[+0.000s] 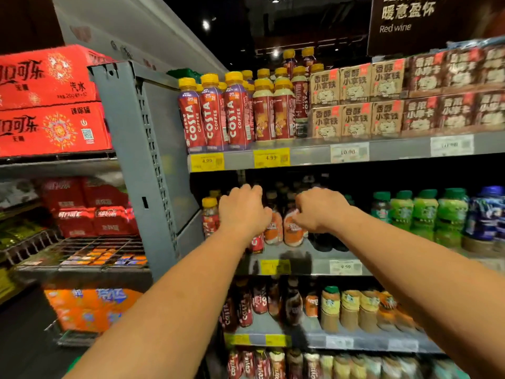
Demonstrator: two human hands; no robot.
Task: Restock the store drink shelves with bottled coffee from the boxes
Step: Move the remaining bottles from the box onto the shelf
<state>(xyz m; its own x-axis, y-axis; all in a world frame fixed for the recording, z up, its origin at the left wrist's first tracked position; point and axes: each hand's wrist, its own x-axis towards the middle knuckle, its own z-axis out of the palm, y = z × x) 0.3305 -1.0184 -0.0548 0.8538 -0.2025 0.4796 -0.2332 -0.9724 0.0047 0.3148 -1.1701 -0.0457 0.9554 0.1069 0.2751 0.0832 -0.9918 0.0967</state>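
Note:
Both my hands reach into the second shelf [297,254] of the drink rack. My left hand [242,212] is curled over the top of a red-labelled coffee bottle [257,244] at the shelf's front; only the bottle's base shows below my wrist. My right hand [319,209] has its fingers curled onto an orange-labelled coffee bottle [291,233], next to a second orange one [273,228]. A yellow-capped bottle [210,216] stands at the far left of this shelf. Costa coffee bottles [213,116] line the shelf above. No box is in view.
Brown latte cartons [355,102] fill the upper shelf to the right. Green drink bottles [426,214] and blue ones [486,212] stand right of my hands. Lower shelves [341,341] hold more bottles. A grey rack end panel [153,160] and red cola cases [52,99] are at the left.

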